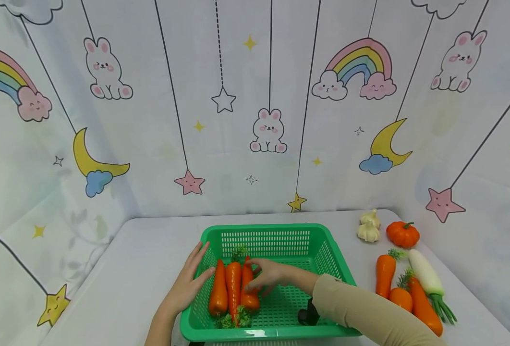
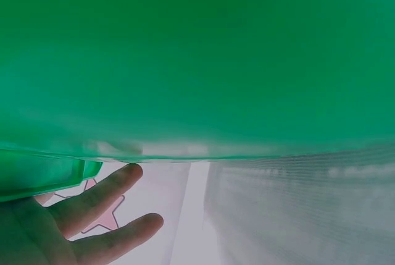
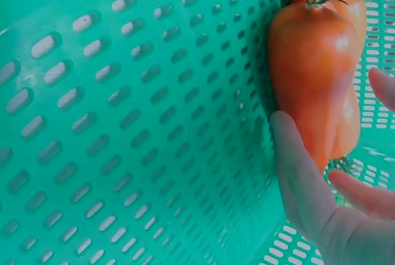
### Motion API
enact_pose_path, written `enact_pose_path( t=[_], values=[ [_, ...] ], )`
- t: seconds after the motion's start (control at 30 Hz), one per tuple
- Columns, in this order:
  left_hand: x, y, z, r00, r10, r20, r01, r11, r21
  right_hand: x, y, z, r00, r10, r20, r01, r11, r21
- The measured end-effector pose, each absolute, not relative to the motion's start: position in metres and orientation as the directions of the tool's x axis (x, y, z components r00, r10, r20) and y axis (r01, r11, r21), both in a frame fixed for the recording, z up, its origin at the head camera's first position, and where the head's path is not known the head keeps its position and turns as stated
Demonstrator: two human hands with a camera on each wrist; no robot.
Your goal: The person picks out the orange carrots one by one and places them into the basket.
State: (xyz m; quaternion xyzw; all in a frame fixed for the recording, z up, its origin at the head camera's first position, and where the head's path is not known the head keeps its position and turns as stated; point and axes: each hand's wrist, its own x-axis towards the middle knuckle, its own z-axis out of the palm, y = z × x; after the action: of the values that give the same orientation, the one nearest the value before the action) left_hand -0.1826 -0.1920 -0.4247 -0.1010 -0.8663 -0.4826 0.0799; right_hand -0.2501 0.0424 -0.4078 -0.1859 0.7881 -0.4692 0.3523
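Note:
A green plastic basket (image 1: 261,332) stands on the table, with three orange carrots side by side at its left: a left carrot (image 1: 218,293), a middle carrot (image 1: 233,281) and a right carrot (image 1: 249,300). My left hand (image 1: 190,281) lies at the basket's left rim, fingers spread, thumb reaching inward over the edge. Inside the basket, my right hand (image 1: 267,275) is at the right carrot. In the right wrist view, its nearly straight fingers (image 3: 296,160) lie along that carrot's side, while thumb and forefinger stay apart from each other.
A dark eggplant-like piece (image 1: 309,315) lies in the basket under the right sleeve. To the right on the table are garlic bulbs (image 1: 369,226), a small pumpkin (image 1: 403,234), more carrots (image 1: 384,275), a round orange item (image 1: 401,299) and a white radish (image 1: 425,271). A patterned cloth (image 1: 151,120) hangs behind.

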Motion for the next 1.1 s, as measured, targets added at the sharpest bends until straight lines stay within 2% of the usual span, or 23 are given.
enact_pose_path(
  t=[0.23, 0.5, 0.87, 1.1],
  values=[
    [-0.183, -0.192, -0.425, -0.966, 0.1, 0.238, 0.255, 0.517, 0.817, -0.252, 0.048, -0.4, -0.693, -0.626, -0.357, 0.046, 0.456, -0.889],
    [-0.182, -0.192, -0.423, -0.967, 0.1, 0.233, 0.251, 0.516, 0.819, -0.249, 0.057, -0.374, -0.66, -0.687, -0.304, 0.033, 0.378, -0.925],
    [-0.182, -0.193, -0.424, -0.969, 0.097, 0.226, 0.243, 0.518, 0.82, -0.244, 0.085, -0.34, -0.679, -0.712, -0.18, -0.085, 0.32, -0.944],
    [-0.182, -0.192, -0.424, -0.969, 0.097, 0.227, 0.244, 0.515, 0.822, -0.238, 0.117, -0.321, -0.708, -0.693, -0.139, -0.176, 0.363, -0.915]
  ],
)
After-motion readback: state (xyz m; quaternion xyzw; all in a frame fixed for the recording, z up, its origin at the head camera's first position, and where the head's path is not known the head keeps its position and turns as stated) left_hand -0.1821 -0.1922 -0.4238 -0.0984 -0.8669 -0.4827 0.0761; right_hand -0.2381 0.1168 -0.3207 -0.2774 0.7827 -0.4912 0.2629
